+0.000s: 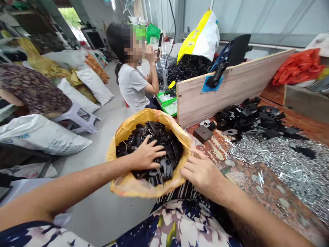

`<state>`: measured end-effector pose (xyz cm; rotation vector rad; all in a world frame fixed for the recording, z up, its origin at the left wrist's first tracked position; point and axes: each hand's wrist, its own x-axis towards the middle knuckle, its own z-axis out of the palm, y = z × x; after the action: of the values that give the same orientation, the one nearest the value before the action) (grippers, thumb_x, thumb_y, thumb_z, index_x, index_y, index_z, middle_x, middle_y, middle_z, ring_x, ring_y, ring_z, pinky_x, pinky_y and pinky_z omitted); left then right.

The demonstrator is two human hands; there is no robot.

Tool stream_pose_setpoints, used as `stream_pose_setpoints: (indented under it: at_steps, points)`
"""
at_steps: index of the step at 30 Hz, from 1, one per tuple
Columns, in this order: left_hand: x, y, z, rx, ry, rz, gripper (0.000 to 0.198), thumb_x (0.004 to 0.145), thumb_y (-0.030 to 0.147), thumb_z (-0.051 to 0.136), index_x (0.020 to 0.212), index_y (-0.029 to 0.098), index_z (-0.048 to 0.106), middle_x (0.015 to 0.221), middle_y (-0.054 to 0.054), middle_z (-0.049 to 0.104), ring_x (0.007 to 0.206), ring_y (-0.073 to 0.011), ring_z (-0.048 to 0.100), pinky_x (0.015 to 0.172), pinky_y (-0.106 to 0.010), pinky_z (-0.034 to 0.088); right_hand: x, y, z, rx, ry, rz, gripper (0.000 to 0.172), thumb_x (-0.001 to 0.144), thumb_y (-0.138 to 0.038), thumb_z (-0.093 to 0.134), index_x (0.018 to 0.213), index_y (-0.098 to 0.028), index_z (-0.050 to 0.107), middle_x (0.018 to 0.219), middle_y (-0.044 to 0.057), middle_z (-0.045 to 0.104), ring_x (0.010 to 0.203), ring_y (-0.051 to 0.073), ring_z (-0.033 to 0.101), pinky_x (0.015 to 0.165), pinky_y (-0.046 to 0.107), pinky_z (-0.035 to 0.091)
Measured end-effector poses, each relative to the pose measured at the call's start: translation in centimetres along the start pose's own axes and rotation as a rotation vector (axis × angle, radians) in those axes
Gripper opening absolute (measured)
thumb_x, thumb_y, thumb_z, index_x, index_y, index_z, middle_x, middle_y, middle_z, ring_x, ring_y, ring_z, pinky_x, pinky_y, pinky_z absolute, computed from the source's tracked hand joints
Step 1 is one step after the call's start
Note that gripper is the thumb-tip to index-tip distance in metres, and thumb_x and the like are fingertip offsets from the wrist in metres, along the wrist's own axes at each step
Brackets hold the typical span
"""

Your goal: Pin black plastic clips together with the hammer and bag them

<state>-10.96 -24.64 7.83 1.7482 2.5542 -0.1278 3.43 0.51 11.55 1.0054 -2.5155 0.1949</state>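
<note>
A yellow woven sack (112,161) stands wide-mouthed in front of me, filled with black plastic parts (168,168). Inside its mouth, my left hand (147,155) lies on the parts with fingers spread and holds nothing. The sack's right rim is pinched between the thumb and fingers of my right hand (199,171). The depth of the sack is hidden below the rim.
On the table (272,185) to my right are a heap of silvery metal pins (290,171), black parts (249,116) and a brown block (203,133). An upright wooden board (226,85) borders it. Another person (133,82) sits beyond, beside green trays (169,106).
</note>
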Motion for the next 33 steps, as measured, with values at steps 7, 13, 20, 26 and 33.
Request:
stream_pose_setpoints:
  at_steps: [7,13,20,26,33]
  points:
    - [2.0,-4.5,-0.1,0.051,-0.003,-0.391,0.059,0.099,0.06,0.045,0.149,0.031,0.054,0.168,-0.013,0.031,0.135,-0.0456,0.045,0.104,-0.063,0.035,0.5,3.3,0.7,-0.059,-0.012,0.155,0.024,0.098,-0.01,0.049,0.081,-0.02,0.062,0.078,0.002,0.064,0.081,0.018,0.051,0.085,0.034,0.043]
    - [-3.2,-3.7,1.8,0.021,-0.019,-0.259,0.063,0.094,0.067,0.051,0.148,0.037,0.053,0.165,-0.008,0.04,0.143,-0.0405,0.039,0.112,-0.061,0.027,-0.2,1.9,-0.1,0.02,-0.031,0.115,0.027,0.1,-0.009,0.047,0.079,-0.019,0.06,0.079,0.004,0.059,0.079,0.019,0.048,0.066,0.031,0.038]
    - [0.5,-3.9,1.6,-0.028,-0.059,-0.428,0.054,0.097,0.058,0.051,0.143,0.032,0.06,0.16,-0.01,0.048,0.136,-0.0451,0.044,0.1,-0.059,0.043,0.4,4.1,-0.8,0.033,-0.007,0.18,0.03,0.098,-0.007,0.047,0.074,-0.019,0.06,0.075,0.003,0.058,0.077,0.017,0.049,0.067,0.029,0.039]
    - [-1.1,-4.1,3.2,-0.189,-0.005,-0.385,0.051,0.096,0.054,0.051,0.142,0.035,0.062,0.159,-0.009,0.049,0.13,-0.0436,0.051,0.102,-0.061,0.041,-1.0,3.1,-1.4,0.077,0.011,0.273,0.027,0.095,-0.006,0.05,0.074,-0.018,0.062,0.073,0.002,0.061,0.075,0.017,0.05,0.067,0.028,0.04]
    - [-0.6,-0.3,-3.2,-0.24,0.442,-0.277,0.05,0.101,0.049,0.036,0.133,0.026,0.067,0.144,-0.006,0.062,0.131,-0.0357,0.055,0.115,-0.059,0.038,-3.6,8.3,1.1,0.15,0.099,0.602,0.022,0.088,-0.006,0.061,0.096,-0.023,0.073,0.092,-0.001,0.075,0.086,0.014,0.063,0.08,0.023,0.048]
